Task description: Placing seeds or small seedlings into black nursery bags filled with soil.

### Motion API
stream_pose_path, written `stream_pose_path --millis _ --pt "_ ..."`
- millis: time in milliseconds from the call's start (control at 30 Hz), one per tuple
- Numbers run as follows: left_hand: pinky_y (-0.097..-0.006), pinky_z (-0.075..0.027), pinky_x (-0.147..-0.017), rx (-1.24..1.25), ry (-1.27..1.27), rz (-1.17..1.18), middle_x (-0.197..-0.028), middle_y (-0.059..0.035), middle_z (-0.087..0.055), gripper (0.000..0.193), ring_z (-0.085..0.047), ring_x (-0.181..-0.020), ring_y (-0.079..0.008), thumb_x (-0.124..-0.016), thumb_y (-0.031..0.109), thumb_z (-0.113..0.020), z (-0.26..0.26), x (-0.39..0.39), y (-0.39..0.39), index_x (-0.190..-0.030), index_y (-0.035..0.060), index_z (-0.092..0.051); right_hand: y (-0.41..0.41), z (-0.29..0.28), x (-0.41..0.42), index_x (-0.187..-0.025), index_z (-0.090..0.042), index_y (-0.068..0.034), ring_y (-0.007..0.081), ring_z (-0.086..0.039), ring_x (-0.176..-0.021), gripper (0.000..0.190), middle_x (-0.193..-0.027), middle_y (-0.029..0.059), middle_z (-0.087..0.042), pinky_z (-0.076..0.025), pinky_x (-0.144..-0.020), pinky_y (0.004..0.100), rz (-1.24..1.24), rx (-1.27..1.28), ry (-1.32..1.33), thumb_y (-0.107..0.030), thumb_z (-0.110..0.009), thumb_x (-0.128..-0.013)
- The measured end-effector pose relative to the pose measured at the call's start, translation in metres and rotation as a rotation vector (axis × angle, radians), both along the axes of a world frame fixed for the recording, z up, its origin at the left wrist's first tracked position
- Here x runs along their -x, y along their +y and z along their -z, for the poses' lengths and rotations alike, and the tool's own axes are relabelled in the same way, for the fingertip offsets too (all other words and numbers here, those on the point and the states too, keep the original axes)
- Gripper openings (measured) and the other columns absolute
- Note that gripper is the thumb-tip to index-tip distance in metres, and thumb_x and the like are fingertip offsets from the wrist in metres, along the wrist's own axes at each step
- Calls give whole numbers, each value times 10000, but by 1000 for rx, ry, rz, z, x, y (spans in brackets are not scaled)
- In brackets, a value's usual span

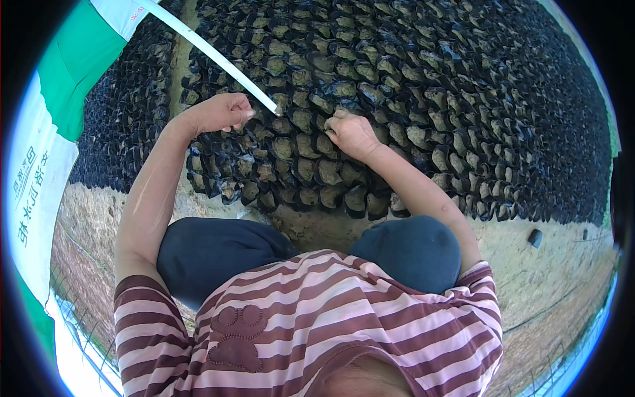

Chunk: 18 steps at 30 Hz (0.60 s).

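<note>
Before me lies a wide bed of black plastic nursery bags filled with soil (328,171), packed in rows. My left hand (223,113) hovers over the bags at the left of the white pole's lower end, its fingers curled and thumb against the forefinger; whether something small is pinched there cannot be told. My right hand (351,133) is lower over the middle bags, palm down with bent fingertips at a bag's rim; what the fingertips hold is hidden. Between the hands, a white pole (218,59) slants down and ends above the bags.
A green and white umbrella canopy (89,54) with writing fills the left side. A narrow dirt gap (181,64) divides the bags at the upper left. Bare ground (516,268) runs along the near edge, with a loose black bag (535,238) at the right.
</note>
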<state>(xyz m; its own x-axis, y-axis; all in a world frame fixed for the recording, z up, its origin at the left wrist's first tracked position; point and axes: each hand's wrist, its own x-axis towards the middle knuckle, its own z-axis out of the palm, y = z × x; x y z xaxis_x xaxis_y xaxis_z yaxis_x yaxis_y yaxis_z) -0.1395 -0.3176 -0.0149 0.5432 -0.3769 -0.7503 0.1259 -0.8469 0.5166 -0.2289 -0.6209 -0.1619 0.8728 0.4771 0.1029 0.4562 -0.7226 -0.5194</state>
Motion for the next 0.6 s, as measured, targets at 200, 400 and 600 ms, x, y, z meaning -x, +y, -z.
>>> stream_pose_path --millis 200,400,600 --pt "-260 -491 -720 -33 14 -22 -904 -7 -610 233 -580 -850 -105 -970 305 -569 -1 0 6 -982 72 -560 12 14 -3 -828 -635 -48 313 -658 -797 95 -867 140 -632 -542 -688 410 -39 228 -18 -115 -579 -789" --pt "-253 -489 -722 -34 36 -85 -902 5 -601 256 -576 -855 -99 -967 343 -573 2 0 24 -968 88 -556 14 16 -4 -829 -646 -44 299 -664 -792 136 -876 132 -650 -541 -684 401 35 141 19 -166 -620 -774" --pt "-251 -479 -726 -31 32 -223 -941 27 -583 260 -555 -857 -89 -971 370 -569 7 -4 49 -985 112 -556 8 -18 0 -882 -676 -29 287 -665 -822 196 -883 138 -686 -526 -750 366 229 -350 597 -199 -663 -786"
